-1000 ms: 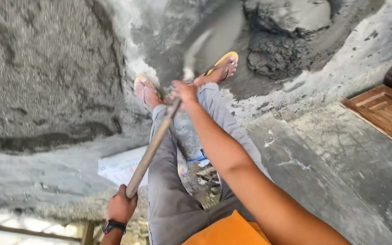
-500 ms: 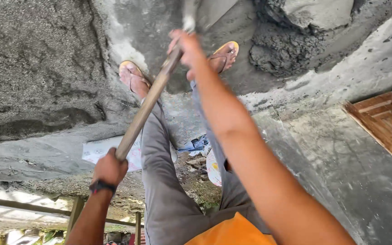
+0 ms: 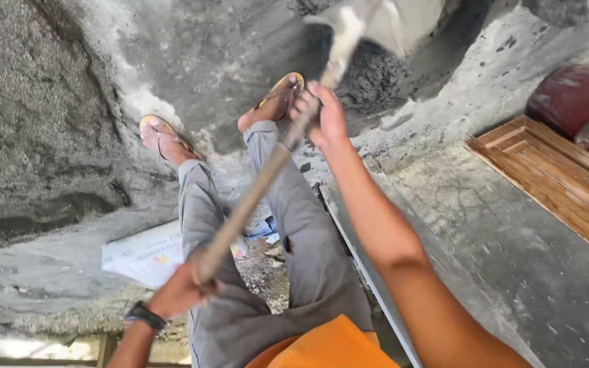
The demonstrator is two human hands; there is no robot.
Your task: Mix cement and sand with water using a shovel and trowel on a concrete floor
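You are standing on a rough concrete floor [image 3: 512, 272], grey and streaked with pale cement dust. A broad heap of grey sand [image 3: 28, 123] is spreading across the ground at your left, and a mound of wet dark mortar [image 3: 376, 75] is sitting just beyond your feet. Your yellow-soled sandals [image 3: 161, 136] are resting on the smeared patch between them. A printed white sack [image 3: 148, 252] is lying flat beside your left leg, with small rubble [image 3: 267, 262] scattered near it. A brown wooden panel [image 3: 553, 184] is lying along the right edge.
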